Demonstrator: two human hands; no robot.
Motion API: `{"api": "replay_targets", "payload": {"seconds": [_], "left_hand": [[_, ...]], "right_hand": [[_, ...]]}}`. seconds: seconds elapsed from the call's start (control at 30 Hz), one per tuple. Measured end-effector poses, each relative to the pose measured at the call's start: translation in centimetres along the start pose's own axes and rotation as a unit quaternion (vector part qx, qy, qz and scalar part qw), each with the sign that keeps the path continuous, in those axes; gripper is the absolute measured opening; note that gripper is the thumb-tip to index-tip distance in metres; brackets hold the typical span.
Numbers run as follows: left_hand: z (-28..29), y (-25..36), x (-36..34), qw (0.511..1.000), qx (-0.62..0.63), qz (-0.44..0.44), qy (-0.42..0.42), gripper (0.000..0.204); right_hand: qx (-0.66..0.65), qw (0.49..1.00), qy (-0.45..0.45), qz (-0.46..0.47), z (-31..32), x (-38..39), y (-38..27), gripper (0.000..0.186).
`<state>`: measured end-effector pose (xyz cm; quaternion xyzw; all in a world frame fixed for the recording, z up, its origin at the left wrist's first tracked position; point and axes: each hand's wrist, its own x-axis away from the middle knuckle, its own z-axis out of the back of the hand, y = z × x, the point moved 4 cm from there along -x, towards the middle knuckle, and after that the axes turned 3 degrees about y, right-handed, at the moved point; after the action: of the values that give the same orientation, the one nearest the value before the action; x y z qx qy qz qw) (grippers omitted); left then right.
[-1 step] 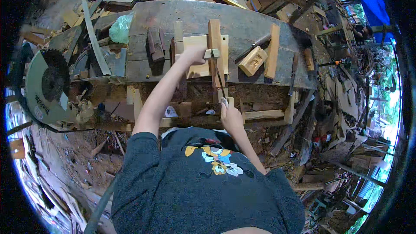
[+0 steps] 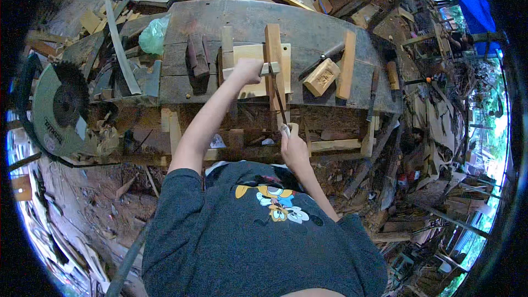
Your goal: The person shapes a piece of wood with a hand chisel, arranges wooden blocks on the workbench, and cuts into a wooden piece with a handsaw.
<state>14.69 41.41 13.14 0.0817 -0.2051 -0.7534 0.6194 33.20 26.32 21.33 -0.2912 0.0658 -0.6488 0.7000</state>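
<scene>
My left hand (image 2: pixel 249 70) is closed around a small pale wooden strip (image 2: pixel 268 69), pressing it crosswise over a reddish-brown wooden bar (image 2: pixel 273 44). Below both lies a light flat board (image 2: pixel 248 53), partly covered by the hand. In my right hand (image 2: pixel 295 146), at the front edge of the bench, is the pale handle of a narrow-bladed hand saw (image 2: pixel 279 97). Its dark blade slants up and left to the strip's right end, along the bar; teeth are too small to make out.
On the workbench (image 2: pixel 220 14) lie a carved wood block (image 2: pixel 322 77), an upright-lying plank (image 2: pixel 346 66) and a dark wooden block (image 2: pixel 197 58). A circular saw blade (image 2: pixel 70 102) with its guard stands at the left. A green plastic bag (image 2: pixel 154 35) sits among offcuts.
</scene>
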Motion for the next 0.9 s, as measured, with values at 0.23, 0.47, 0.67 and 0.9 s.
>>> {"api": "replay_targets", "payload": {"seconds": [0.23,0.47,0.67,0.9], "left_hand": [[-0.1,1.5,0.9,0.997,-0.036,0.041,0.060,0.016],[0.0,-1.4,-1.1,0.998,-0.024,0.058,-0.026,0.030],[0.2,-0.3,-0.6,0.992,0.009,0.062,-0.112,0.034],[0.8,-0.4,-0.8,0.990,0.030,0.064,-0.126,0.032]], "right_hand": [[0.089,0.995,0.005,0.051,-2.2,-5.8,-1.2,0.020],[0.086,0.996,0.005,0.037,-2.5,-5.7,-1.1,0.019],[0.068,0.997,0.001,0.042,-2.3,-6.4,-0.4,0.018],[0.074,0.995,0.003,0.059,-3.2,-6.5,0.1,0.021]]}}
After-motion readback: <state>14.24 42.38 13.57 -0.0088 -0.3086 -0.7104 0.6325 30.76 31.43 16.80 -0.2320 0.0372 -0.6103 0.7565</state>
